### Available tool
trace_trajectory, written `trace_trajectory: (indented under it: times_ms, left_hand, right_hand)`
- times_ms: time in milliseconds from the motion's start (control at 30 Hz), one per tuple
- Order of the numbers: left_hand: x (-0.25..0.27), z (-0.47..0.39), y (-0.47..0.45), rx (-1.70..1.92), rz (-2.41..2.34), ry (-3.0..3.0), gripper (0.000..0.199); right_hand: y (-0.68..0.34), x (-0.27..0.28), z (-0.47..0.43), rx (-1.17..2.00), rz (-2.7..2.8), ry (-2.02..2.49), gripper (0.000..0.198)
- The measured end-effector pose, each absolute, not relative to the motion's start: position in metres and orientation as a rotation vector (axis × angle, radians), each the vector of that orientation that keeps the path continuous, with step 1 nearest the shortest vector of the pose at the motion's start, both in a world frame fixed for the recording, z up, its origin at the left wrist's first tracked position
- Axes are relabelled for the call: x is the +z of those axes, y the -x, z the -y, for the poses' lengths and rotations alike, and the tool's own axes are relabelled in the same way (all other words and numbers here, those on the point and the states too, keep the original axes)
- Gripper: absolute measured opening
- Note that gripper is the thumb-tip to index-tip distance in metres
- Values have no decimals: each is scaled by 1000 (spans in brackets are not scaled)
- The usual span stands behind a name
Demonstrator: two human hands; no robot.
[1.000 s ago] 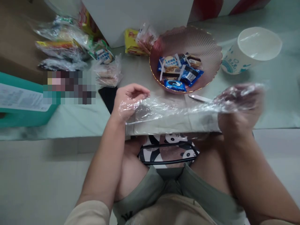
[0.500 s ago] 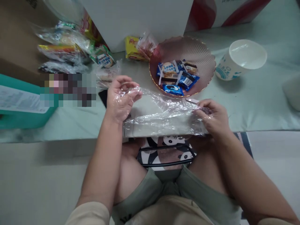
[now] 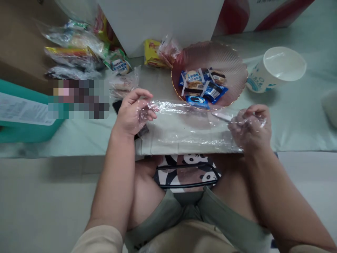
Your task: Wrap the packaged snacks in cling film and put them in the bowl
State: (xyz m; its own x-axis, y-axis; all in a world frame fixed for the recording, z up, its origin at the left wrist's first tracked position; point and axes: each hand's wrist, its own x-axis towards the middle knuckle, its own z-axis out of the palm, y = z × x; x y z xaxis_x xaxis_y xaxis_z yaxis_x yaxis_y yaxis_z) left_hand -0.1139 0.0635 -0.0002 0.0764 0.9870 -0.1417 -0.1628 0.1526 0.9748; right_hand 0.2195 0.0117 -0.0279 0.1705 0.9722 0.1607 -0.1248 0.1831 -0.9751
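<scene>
A sheet of clear plastic film (image 3: pixel 189 135) is stretched between my two hands, above the front of the table. My left hand (image 3: pixel 133 112) has curled fingers, with the film drawn over them and gathered at the thumb. On the other side, my right hand (image 3: pixel 252 126) is bent inward with film wrapped over its knuckles and fingers. Just beyond the film stands a pink ribbed bowl (image 3: pixel 226 59) with a gold rim, holding several blue snack packets (image 3: pixel 196 88). A slim pale object (image 3: pixel 222 116) lies near the right fingers; its kind is unclear.
A white patterned paper cup (image 3: pixel 283 66) stands right of the bowl. Yellow packets (image 3: pixel 152 54) lie left of it, before a white box (image 3: pixel 163 24). Snack bags (image 3: pixel 75 58) crowd the back left beside a green container (image 3: pixel 26 116). A dark flat object (image 3: pixel 116 105) is partly hidden.
My right hand has moved right and turned, so the film now covers its fingers. The film is spread wider and flatter. My left hand has shifted slightly left.
</scene>
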Motion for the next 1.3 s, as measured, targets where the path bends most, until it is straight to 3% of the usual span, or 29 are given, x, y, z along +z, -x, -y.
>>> trace_trajectory:
  times_ms: [167, 300, 400, 533, 600, 800, 933, 1067, 1167, 1300]
  left_hand:
    - [-1, -68, 120, 1065, -1069, -915, 16]
    - [3, -67, 121, 971, -994, -879, 36]
    - [6, -62, 117, 949, -989, -960, 34]
    - [6, -60, 114, 971, -975, -1060, 54]
    - [7, -60, 114, 977, -925, -1056, 57]
    - [25, -48, 111, 806, -728, -1078, 58]
    - [38, -40, 109, 727, -659, -1131, 54]
    - [36, -46, 114, 891, -668, -1086, 76]
    - [26, -54, 112, 1046, -562, -904, 70]
    - [12, -55, 91, 916, -549, -883, 82]
  right_hand:
    - [-228, -25, -11, 1206, 1048, 942, 18]
    - [-226, -19, -10, 1223, 991, 985, 35]
    - [-223, -22, -10, 1168, 978, 1171, 23]
    - [-227, -35, -6, 1114, 993, 1244, 50]
    - [-232, -39, -2, 1041, 1007, 1255, 55]
    - [-226, 3, 18, 605, 1174, 1265, 20]
    - [-188, 51, 10, 1060, 1648, 1126, 47]
    - [-153, 64, -17, 1406, 2017, 1189, 14]
    - [-139, 50, -32, 1261, 1727, 1195, 18]
    - [-132, 25, -38, 1036, 1410, 1130, 12]
